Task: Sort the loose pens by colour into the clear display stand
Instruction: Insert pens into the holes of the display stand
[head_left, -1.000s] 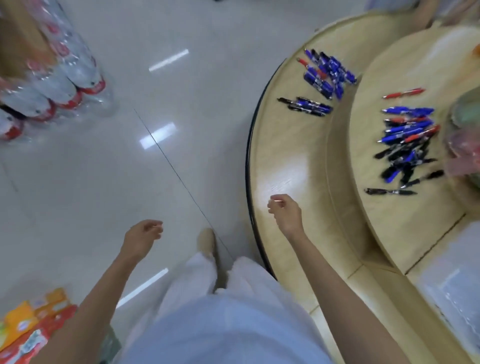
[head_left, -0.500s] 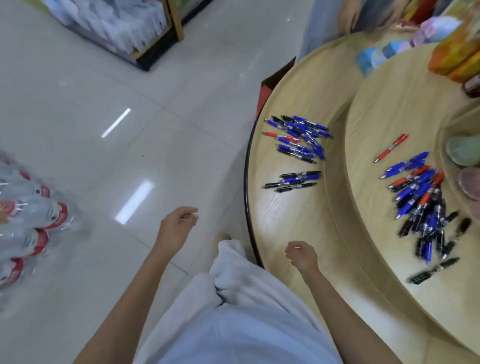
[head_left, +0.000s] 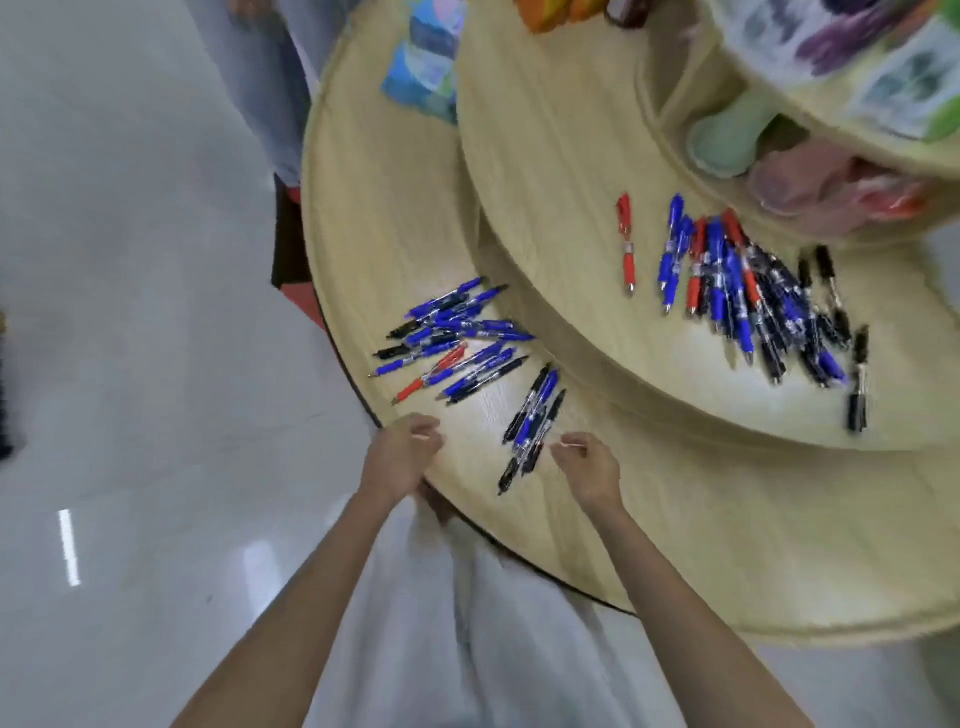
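Both hands have moved up to the low round wooden shelf (head_left: 374, 218). The left hand (head_left: 402, 452) is at its edge and the right hand (head_left: 589, 465) is over it. Each is loosely curled and holds nothing. Between them lies a small bunch (head_left: 530, 426) of about four thin plastic pens, blue and black. A mixed pile (head_left: 452, 343) lies further along. On the upper step (head_left: 545, 156) are the biggest pile (head_left: 753, 306) and one lone red pen (head_left: 626, 244).

Light: bright, even, from overhead.
Glare: white streaks on the glossy pale grey floor (head_left: 67, 545); sheen on the round pale-wood shelf (head_left: 483, 415).
Blur: motion smear over the blue, red and black plastic pens (head_left: 737, 296) and the colourful packaged goods (head_left: 831, 52).
Edges: bowed by the wide lens.
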